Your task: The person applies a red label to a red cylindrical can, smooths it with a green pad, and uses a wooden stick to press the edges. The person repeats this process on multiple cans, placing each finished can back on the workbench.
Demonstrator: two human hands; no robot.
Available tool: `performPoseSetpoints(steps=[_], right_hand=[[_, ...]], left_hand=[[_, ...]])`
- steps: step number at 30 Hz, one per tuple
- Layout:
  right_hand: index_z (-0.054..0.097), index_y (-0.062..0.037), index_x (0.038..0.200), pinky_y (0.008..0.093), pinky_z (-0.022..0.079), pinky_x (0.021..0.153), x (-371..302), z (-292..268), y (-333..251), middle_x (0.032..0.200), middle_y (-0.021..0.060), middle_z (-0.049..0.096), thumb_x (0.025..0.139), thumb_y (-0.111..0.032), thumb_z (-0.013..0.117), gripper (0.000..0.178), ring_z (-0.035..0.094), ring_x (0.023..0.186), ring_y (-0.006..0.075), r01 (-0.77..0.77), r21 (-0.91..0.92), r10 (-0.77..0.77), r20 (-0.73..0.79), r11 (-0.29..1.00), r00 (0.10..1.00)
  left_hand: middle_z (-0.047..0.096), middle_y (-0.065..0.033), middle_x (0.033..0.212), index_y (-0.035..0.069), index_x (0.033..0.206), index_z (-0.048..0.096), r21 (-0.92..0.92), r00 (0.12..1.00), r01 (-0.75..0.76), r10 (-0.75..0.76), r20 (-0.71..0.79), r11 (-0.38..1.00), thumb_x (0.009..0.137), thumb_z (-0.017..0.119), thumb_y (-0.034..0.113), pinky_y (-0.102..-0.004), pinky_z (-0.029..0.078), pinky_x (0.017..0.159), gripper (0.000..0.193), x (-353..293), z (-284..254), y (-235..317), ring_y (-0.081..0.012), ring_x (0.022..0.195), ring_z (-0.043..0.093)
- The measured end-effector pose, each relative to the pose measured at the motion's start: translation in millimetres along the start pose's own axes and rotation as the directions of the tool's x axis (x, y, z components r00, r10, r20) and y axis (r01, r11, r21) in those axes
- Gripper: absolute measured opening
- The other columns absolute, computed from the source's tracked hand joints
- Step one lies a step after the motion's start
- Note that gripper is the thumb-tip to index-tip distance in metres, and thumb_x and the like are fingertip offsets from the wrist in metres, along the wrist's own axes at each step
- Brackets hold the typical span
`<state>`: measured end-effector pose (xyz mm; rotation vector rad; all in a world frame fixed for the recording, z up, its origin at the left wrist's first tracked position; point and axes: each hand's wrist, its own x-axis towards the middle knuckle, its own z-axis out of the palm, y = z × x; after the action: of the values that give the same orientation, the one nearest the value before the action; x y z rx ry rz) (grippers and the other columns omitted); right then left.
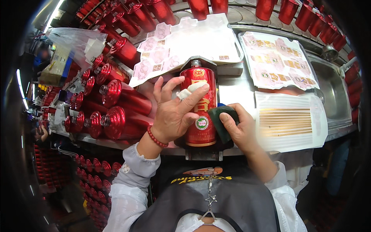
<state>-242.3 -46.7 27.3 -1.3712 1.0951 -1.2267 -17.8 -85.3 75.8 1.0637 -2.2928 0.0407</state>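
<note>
In front of me a red bottle (193, 133) with gold characters and a round green-and-white emblem lies in a dark cradle (211, 65), its neck pointing away. My left hand (172, 106) is over the bottle's left side, fingers spread, with white wrapping on a finger and a red bead bracelet at the wrist. Whether its fingertips touch the bottle I cannot tell. My right hand (244, 127) grips a dark green pad (221, 120) between thumb and fingers, at the bottle's lower right side. Part of the bottle is hidden behind my left fingers.
Several red bottles (123, 98) lie stacked at the left; others stand on a curved conveyor (241, 13) at the back. Sticker sheets (201, 36) lie behind the cradle and at the right (275, 58), near a gold-striped sheet (291, 121). A metal basin (335, 91) is at far right.
</note>
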Motion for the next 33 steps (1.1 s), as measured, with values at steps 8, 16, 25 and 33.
performPoseSetpoints(steps=[8,16,25,33], right_hand=[[0.063,0.0014,0.108,0.0272,0.051,0.073,-2,-2,0,0.088,0.0058,0.068,0.101,-0.026,0.067,0.028,0.061,0.079,0.0112,-0.004,0.030,0.003,0.029,1.000,1.000],[0.065,0.0020,0.106,0.0313,0.053,0.069,-1,3,8,0.081,0.0112,0.070,0.097,-0.022,0.069,0.025,0.064,0.073,0.0165,0.039,0.067,-0.038,-0.023,0.997,0.999],[0.065,0.0004,0.104,0.0271,0.051,0.068,-8,1,6,0.083,0.0050,0.069,0.099,-0.021,0.069,0.022,0.061,0.075,0.0105,0.020,0.153,-0.010,-0.066,0.988,0.998],[0.065,-0.0015,0.105,0.0214,0.048,0.067,-10,-4,11,0.085,-0.0018,0.066,0.101,-0.023,0.069,0.022,0.056,0.076,0.0038,-0.050,0.377,0.102,-0.118,0.925,0.988]], left_hand=[[0.076,0.0008,0.110,0.018,0.139,0.066,0.061,0.992,0.040,-0.046,0.115,0.997,0.106,0.028,0.064,-0.0493,0.008,0.120,0.068,27,-3,-5,-0.0250,0.126,0.046],[0.075,-0.0049,0.121,0.010,0.137,0.066,-0.129,0.996,0.079,-0.073,0.056,0.989,0.108,0.033,0.059,-0.0437,0.020,0.117,0.066,49,-3,-19,-0.0258,0.126,0.046],[0.076,-0.0015,0.108,0.020,0.140,0.065,0.049,0.990,-0.120,0.116,0.083,0.992,0.106,0.033,0.061,-0.0498,0.012,0.120,0.062,38,-5,-6,-0.0273,0.131,0.044],[0.075,0.0072,0.105,0.030,0.138,0.066,0.280,0.944,-0.311,0.261,0.202,0.908,0.104,0.036,0.061,-0.0523,0.004,0.124,0.055,19,-12,10,-0.0205,0.132,0.044]])
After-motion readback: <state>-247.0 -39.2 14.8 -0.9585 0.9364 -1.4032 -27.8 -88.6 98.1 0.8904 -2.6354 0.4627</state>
